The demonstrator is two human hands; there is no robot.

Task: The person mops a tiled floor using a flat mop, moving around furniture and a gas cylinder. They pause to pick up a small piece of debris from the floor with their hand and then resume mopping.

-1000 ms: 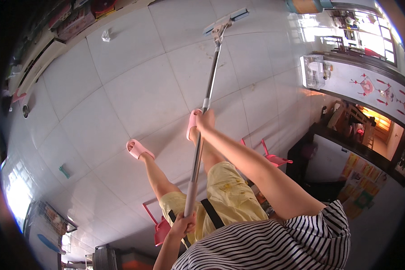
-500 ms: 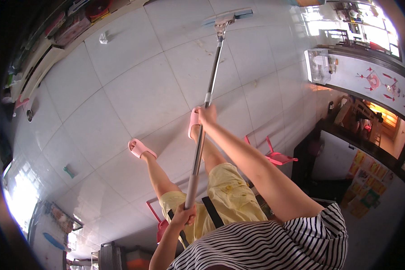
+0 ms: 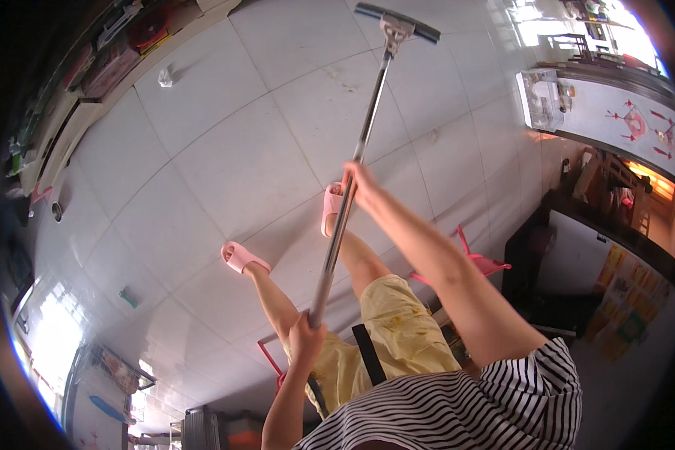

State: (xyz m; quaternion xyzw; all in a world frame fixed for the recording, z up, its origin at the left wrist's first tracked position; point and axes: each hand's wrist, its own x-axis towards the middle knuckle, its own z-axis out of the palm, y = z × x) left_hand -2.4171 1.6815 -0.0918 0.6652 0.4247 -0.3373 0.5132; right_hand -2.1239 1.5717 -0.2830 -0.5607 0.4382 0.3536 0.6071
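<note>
My left hand is closed round the lower grip of a long metal mop pole, low in front of my yellow shorts. My right hand, slightly blurred, holds the pole higher up, near my pink right slipper. The pole runs to a flat mop head with a dark pad and pale joint, at the top of the view on grey-white floor tiles. My left slipper is on the tiles.
A crumpled white scrap, a small green object and a metal bowl lie on the floor. Low furniture lines the upper left. A pink chair stands to my right; a doorway is at the far right.
The mop head has moved farther away and slightly right, and now tilts the opposite way. Both hands have moved forward with the pole, my right hand also rightward.
</note>
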